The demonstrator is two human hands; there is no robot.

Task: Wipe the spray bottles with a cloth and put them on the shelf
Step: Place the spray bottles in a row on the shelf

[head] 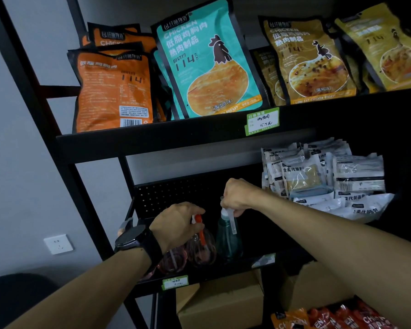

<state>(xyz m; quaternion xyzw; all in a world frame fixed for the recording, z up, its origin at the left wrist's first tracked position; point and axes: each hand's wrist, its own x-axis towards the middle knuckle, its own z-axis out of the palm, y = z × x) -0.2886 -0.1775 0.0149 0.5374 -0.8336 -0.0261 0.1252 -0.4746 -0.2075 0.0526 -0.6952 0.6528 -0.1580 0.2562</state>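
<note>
On the lower black shelf (223,271) stand spray bottles. My left hand (176,224), with a black watch on its wrist, is closed around the orange spray head of a clear pink bottle (201,251). Another pink bottle (172,261) stands just left of it, partly hidden by my wrist. To the right, my right hand (237,194) grips the white spray head of a teal bottle (228,241), which stands upright on the shelf. No cloth is in view.
White snack packets (323,179) are piled at the right of the same shelf. Above, chicken pouches in orange (112,91), teal (207,65) and yellow fill the upper shelf. Cardboard boxes (221,302) sit below. A wall socket (58,244) is at the left.
</note>
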